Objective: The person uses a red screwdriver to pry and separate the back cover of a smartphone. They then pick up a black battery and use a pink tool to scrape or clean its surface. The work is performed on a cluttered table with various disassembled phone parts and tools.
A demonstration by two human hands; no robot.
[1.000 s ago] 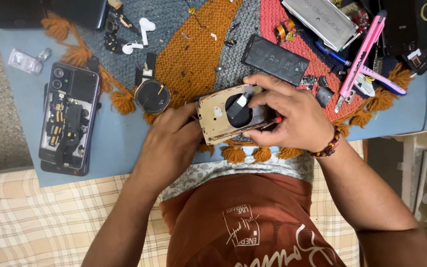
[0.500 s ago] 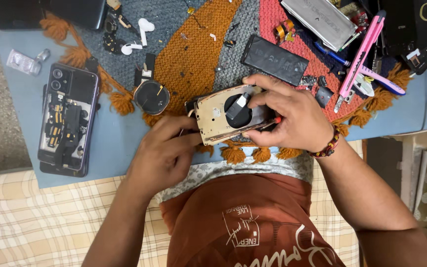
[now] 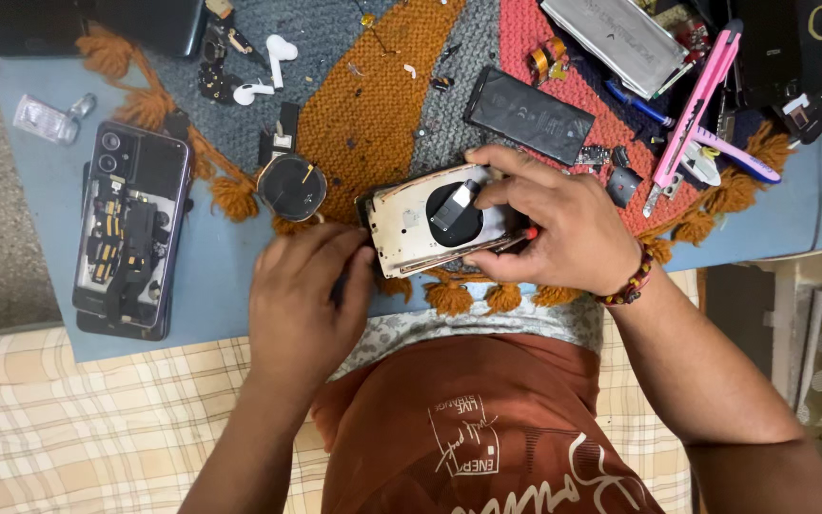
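1. Table (image 3: 221,286): blue top, its near edge at the person's lap; carries all items below.
2. Knitted mat (image 3: 363,114): grey, orange and pink panels with orange tassels; spread across the table.
3. Opened phone (image 3: 130,228): back removed, internals showing; lies on the table left of the mat, well apart from the hands.
4. Right hand (image 3: 563,228): closed around the right end of the phone frame (image 3: 411,233), thumb by its round dark opening; a thin red-tipped tool is pinched beneath the fingers.
5. Left hand (image 3: 302,300): fingers curled at the frame's left end, touching it; whether it grips cannot be told.
6. Phone frame: pale, held between both hands over the mat's near edge.
7. Black battery (image 3: 530,114): flat on the mat, just behind the right hand.
8. Pink utility knife (image 3: 696,100): on the mat at right.
9. Round black coil (image 3: 292,186): on the mat, just left of the frame.
10. White earbuds (image 3: 268,67): at the mat's far left.
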